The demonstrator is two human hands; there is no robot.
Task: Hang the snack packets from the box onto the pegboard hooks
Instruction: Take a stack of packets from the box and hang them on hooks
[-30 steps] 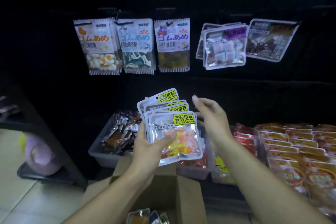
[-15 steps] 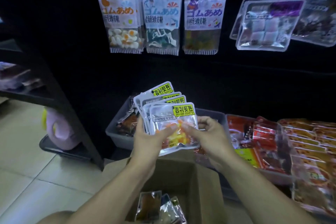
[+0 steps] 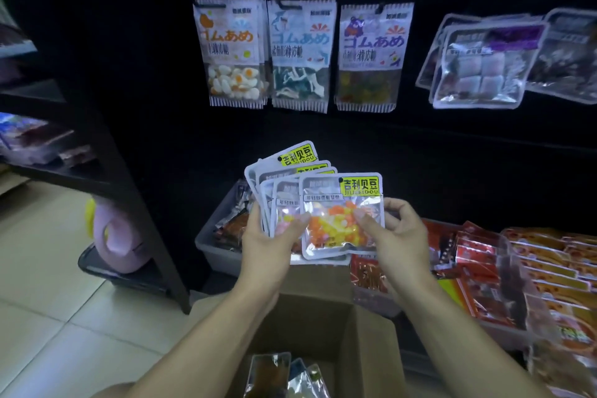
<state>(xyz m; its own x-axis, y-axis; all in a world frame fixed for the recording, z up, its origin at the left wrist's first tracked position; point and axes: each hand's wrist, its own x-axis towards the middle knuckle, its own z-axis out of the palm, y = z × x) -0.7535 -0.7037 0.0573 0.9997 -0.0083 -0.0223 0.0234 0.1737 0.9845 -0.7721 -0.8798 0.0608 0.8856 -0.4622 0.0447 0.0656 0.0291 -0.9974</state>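
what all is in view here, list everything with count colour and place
jelly bean packets: about five, silver with yellow labels, fanned in left hand
front packet: one, pinched by both hands
gummy packets: three stacks, white, hanging on pegboard
clear packets: several, hanging upper right
cardboard box: one, brown, bottom centre, packets inside
grey bin: one, behind left hand
red packets: many, lower right
pink jug: one, left floor
left hand
right hand

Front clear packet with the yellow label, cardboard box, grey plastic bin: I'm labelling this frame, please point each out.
Front clear packet with yellow label (image 3: 336, 223): head view, on its candy window.
Brown cardboard box (image 3: 365, 349): head view, on its right flap.
Grey plastic bin (image 3: 219, 252): head view, on its front wall.
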